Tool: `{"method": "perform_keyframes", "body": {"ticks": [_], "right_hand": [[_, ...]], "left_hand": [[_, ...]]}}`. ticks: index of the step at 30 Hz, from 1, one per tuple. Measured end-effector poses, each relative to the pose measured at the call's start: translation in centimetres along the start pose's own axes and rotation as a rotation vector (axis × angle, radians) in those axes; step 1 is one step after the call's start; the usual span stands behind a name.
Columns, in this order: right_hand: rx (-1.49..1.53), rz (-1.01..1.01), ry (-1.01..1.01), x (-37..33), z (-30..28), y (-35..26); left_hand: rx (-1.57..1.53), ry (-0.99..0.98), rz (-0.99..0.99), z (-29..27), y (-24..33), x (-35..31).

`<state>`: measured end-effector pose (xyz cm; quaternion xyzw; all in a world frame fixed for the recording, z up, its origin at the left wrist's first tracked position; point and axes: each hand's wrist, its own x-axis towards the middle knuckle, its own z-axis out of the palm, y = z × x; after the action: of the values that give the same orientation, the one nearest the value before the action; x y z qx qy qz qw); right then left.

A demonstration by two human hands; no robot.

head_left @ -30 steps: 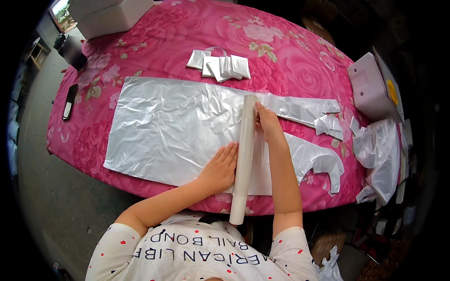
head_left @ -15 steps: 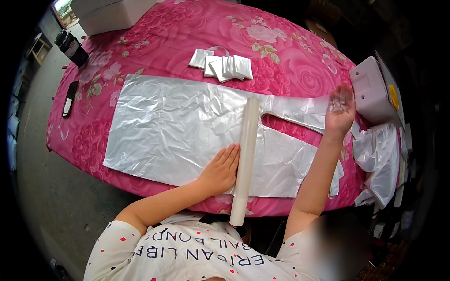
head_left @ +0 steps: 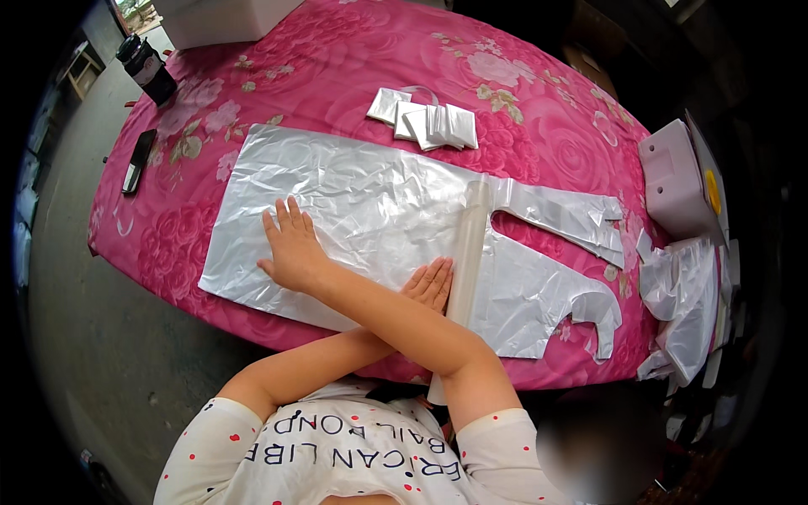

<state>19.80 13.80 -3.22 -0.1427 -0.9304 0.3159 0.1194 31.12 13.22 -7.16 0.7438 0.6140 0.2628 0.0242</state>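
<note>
A large whitish plastic bag [head_left: 353, 181] with cut-out handles lies spread on the table, handles to the right. Across it, near the handles, rests a pale smooth tube [head_left: 472, 244]; my right forearm hides part of its near end. My left hand [head_left: 431, 284] lies flat on the bag, fingertips against the tube's left side. Crossing over my left forearm, my right arm reaches left. My right hand [head_left: 293, 248] is open on or just over the bag's left half, fingers spread, holding nothing.
Folded plastic bags [head_left: 425, 124] lie beyond the sheet on the pink flowered tablecloth [head_left: 337, 63]. A phone [head_left: 139, 160] and dark bottle [head_left: 147, 71] are at left, a white box [head_left: 220, 18] far left. A pale bin [head_left: 676, 172] and crumpled plastic [head_left: 677, 295] sit right.
My right hand has swung from the bag's handles at the right across to its left half, over my left arm. My left hand stays beside the tube. The whole view has shifted slightly.
</note>
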Motion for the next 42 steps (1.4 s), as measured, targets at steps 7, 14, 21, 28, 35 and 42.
{"method": "perform_keyframes", "body": {"ticks": [7,14,21,28,35,42], "right_hand": [[-0.078,-0.019,0.299,-14.3,-10.9,0.9],[-0.093,0.245,0.244,-23.2,-13.1,6.7],[-0.114,0.125,0.120,-23.1,-14.2,8.4],[-0.083,-0.144,-0.163,-14.3,-10.7,4.5],[0.736,-0.524,-0.333,-7.5,-8.0,-4.8],[-0.179,-0.509,-0.118,-1.9,-5.1,3.7]], "left_hand": [[-1.019,0.109,-0.422,-3.3,-5.3,1.6],[-1.929,0.040,-0.953,-3.9,-5.6,11.8],[-1.754,-0.162,-1.159,-5.6,-6.7,13.6],[-1.198,0.147,-0.807,-13.5,-10.0,7.1],[-1.028,0.411,-0.940,-21.1,-13.2,-8.2],[-0.920,0.514,-1.090,-20.8,-9.6,-22.4]]}}
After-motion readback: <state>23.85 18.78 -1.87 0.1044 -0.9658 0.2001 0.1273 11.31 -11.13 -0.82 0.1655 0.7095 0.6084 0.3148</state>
